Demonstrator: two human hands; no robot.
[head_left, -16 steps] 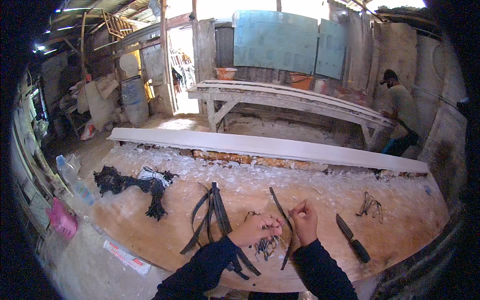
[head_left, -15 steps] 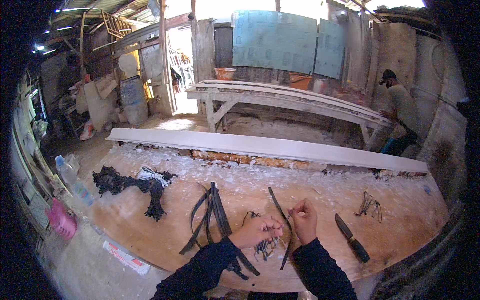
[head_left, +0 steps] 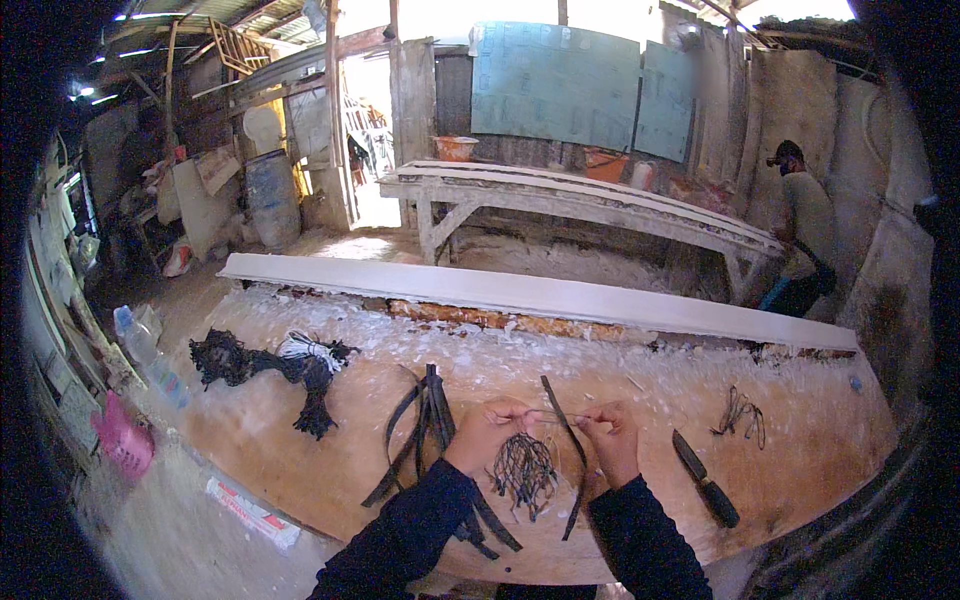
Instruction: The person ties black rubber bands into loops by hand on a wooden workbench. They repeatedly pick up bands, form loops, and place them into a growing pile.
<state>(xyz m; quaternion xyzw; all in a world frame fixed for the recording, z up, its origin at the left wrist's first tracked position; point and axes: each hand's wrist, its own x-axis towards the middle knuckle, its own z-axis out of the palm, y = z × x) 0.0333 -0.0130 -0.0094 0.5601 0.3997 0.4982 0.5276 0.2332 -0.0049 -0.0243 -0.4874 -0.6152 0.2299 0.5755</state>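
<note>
My left hand (head_left: 486,436) and my right hand (head_left: 612,442) are both closed in a pinch, with a thin cord (head_left: 560,414) stretched between them above the wooden tabletop. A dark, net-like bundle of thin cords (head_left: 524,474) lies below the left hand's fingertips; whether it joins the held cord I cannot tell. Several flat black strips (head_left: 436,412) lie beside and partly under my left forearm. A single black strip (head_left: 572,462) runs between the hands, passing beneath the cord. Right of my right hand lies a dark-handled knife (head_left: 704,476).
A small tangle of cord (head_left: 738,412) lies beyond the knife. Black cord bundles (head_left: 222,358) with a white cord hank (head_left: 304,348) rest at left. A long white moulding (head_left: 540,297) spans the table's far side. A co-worker (head_left: 806,220) bends by the rear bench (head_left: 440,190).
My left hand has moved up and slightly left, drawing the thin cord out level between both hands and uncovering more of the net-like bundle. The right hand has barely moved.
</note>
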